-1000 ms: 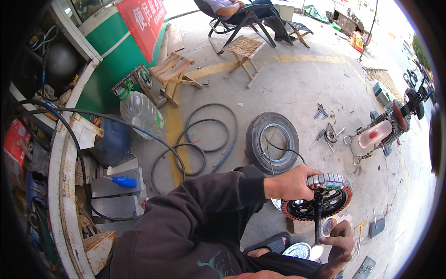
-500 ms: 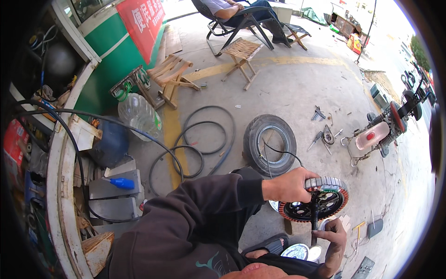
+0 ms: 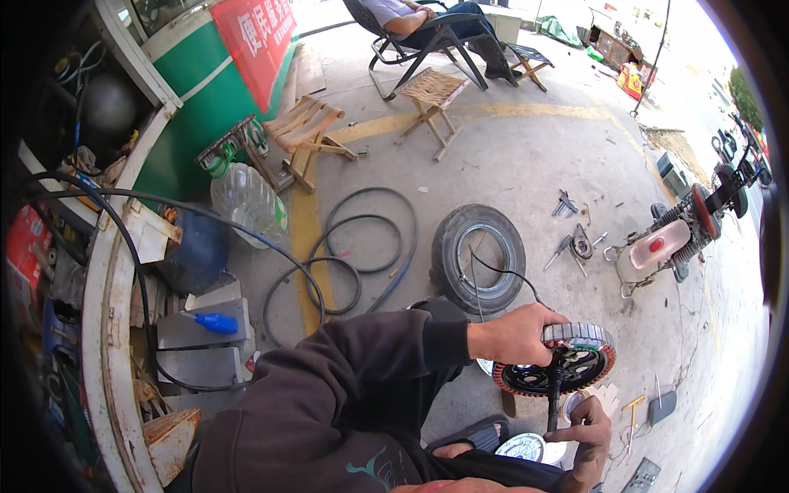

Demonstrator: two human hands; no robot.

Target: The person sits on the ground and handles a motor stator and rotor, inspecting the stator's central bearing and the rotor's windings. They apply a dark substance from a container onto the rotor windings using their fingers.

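Observation:
My left hand grips the rim of a wheel-hub motor stator, a ring of metal teeth with copper-red windings around a black spoked centre. A dark axle sticks out of its middle toward me. At the axle's near end is my right hand, its fingers bent and closed at the tip. A thin black cable runs from beside my left hand to the tyre lying on the ground ahead. Below the stator, a silvery round cover rests near my sandalled foot.
Pliers and other small tools lie right of the tyre. A scooter's rear end stands farther right. Coiled hose, a plastic bottle and folding stools are to the left and ahead. Someone sits in a reclining chair.
My right hand's fingers have slid down to the axle's near end. My left hand keeps its grip on the stator, which has barely moved.

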